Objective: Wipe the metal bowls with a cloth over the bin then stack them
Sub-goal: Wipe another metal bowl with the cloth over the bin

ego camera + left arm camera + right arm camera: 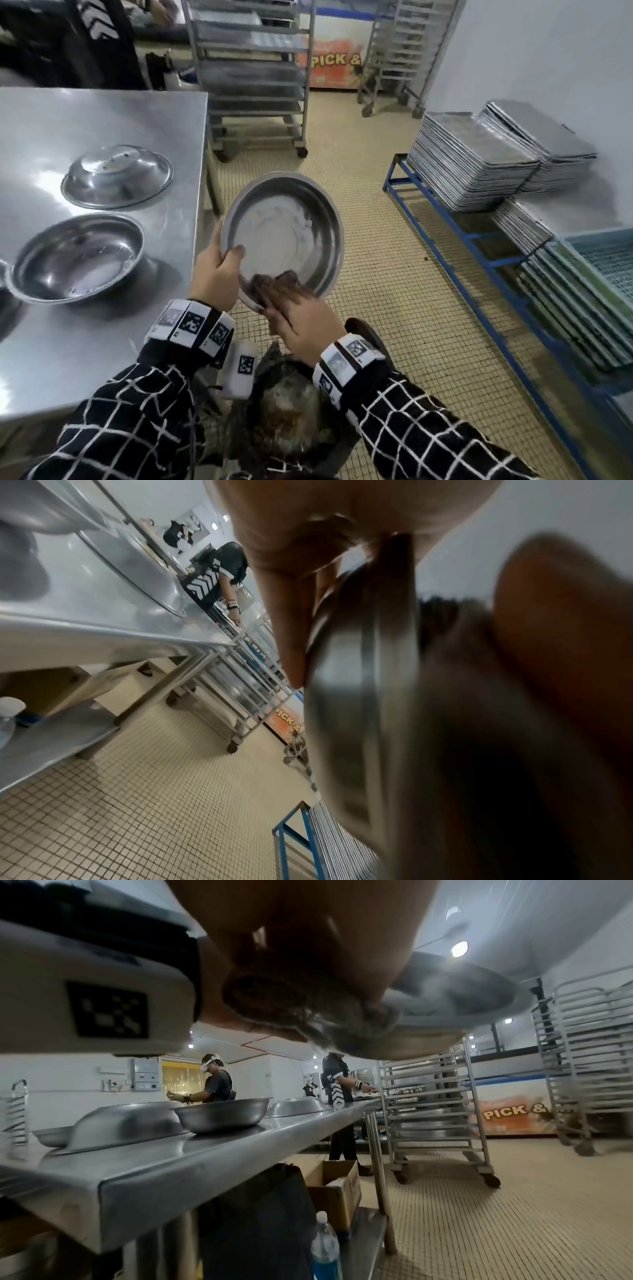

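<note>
My left hand (pixel 222 260) grips the left rim of a metal bowl (pixel 284 233), thumb inside, and holds it tilted in the air beside the table. At the bowl's near edge my right hand (pixel 301 315) holds a brown cloth (pixel 274 281) against the inside. The right wrist view shows the cloth (pixel 274 999) bunched under the fingers at the rim of the bowl (pixel 462 996). Below my hands stands the bin (pixel 291 411) with a dark liner and brown scraps. On the steel table (pixel 102 342) sit an upright bowl (pixel 77 257) and an upturned bowl (pixel 118 176).
Stacks of metal trays (pixel 479 164) rest on a blue rack (pixel 462 236) to the right, with blue crates (pixel 603 260) nearer. Wheeled tray racks (pixel 253 85) stand behind the table on the tiled floor. Other people (pixel 215 1083) work at the far end.
</note>
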